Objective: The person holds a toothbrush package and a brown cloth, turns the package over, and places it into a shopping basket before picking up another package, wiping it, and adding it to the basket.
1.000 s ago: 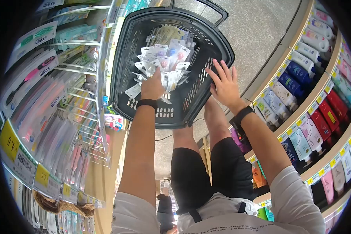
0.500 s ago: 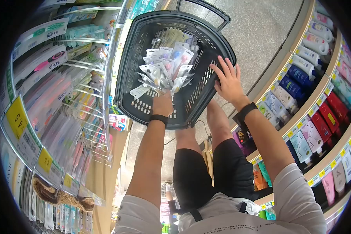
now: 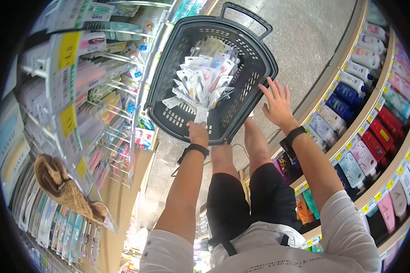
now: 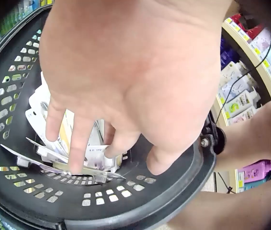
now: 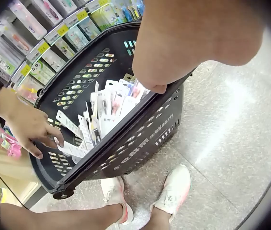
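A black plastic shopping basket (image 3: pixel 221 132) with slotted walls holds a heap of white carded blister packs (image 3: pixel 205 84) with hang holes. My left hand (image 3: pixel 198 133) is at the near end of the heap, inside the basket. Its fingers reach down over the packs (image 4: pixel 97 155) in the left wrist view, fingertips at a card's edge and thumb standing apart. On the right-hand side, my right hand (image 3: pixel 278 104) lies at the basket's rim with fingers spread. In the right wrist view that hand (image 5: pixel 188 43) covers part of the rim and its fingers are hidden.
Racks of packaged toothbrushes (image 3: pixel 91 77) with yellow price tags stand close on the left. Shelves of bottles (image 3: pixel 341 107) curve along the right. A brown woven piece (image 3: pixel 68 191) hangs at the left rack. My legs (image 3: pixel 255 150) are just behind the basket, above the speckled floor (image 3: pixel 296 50).
My left hand has drawn back from the middle of the packs toward the basket's near end. The basket has shifted right in the head view. My right hand remains at the rim.
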Action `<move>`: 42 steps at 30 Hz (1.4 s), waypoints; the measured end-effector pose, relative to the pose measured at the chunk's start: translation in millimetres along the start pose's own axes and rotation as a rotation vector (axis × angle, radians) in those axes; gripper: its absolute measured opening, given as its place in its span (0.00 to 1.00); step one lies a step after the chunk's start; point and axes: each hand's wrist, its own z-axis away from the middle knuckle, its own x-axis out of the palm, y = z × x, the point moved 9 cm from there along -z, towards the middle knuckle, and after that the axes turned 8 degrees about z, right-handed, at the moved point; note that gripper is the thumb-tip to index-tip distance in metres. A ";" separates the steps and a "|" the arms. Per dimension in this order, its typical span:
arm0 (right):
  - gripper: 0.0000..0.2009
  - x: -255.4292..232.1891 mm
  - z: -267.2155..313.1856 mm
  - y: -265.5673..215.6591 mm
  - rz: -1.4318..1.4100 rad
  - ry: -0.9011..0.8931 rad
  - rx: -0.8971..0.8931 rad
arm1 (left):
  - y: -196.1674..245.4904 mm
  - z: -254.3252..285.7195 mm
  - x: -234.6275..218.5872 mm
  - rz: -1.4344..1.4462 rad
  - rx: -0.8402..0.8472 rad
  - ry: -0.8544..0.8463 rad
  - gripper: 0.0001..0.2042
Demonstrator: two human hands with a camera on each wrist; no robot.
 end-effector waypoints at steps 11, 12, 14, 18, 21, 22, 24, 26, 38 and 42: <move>0.36 -43.1 32.5 -19.6 0.091 -0.054 -0.026 | 10.1 76.3 9.5 -0.155 -0.156 0.250 0.14; 0.36 -48.4 34.5 -20.2 0.104 -0.060 -0.030 | 9.6 80.2 15.0 -0.153 -0.169 0.264 0.14; 0.36 -62.4 37.6 -21.0 0.125 -0.046 -0.042 | 7.1 88.2 28.7 -0.064 -0.177 0.218 0.14; 0.36 -86.9 45.3 -7.6 0.176 -0.058 0.011 | -1.9 120.0 44.1 -0.028 -0.198 0.251 0.14; 0.35 -109.4 47.8 3.3 0.238 -0.049 0.031 | -8.8 143.8 57.3 0.033 -0.238 0.369 0.14; 0.35 -115.1 49.7 8.9 0.262 -0.059 0.054 | -8.6 153.1 60.7 0.057 -0.213 0.370 0.14; 0.35 -134.1 53.3 15.2 0.265 -0.019 0.059 | -10.2 170.0 68.5 0.078 -0.241 0.428 0.14; 0.35 -155.3 57.6 23.4 0.242 -0.008 0.100 | -15.6 180.4 79.7 0.226 -0.326 0.551 0.12; 0.38 -198.7 131.6 119.8 0.093 0.052 0.453 | 17.0 300.7 115.3 0.998 -0.582 0.531 0.19; 0.34 -194.9 147.3 173.0 -0.020 0.075 0.577 | 21.9 337.5 120.3 1.216 -0.658 0.863 0.12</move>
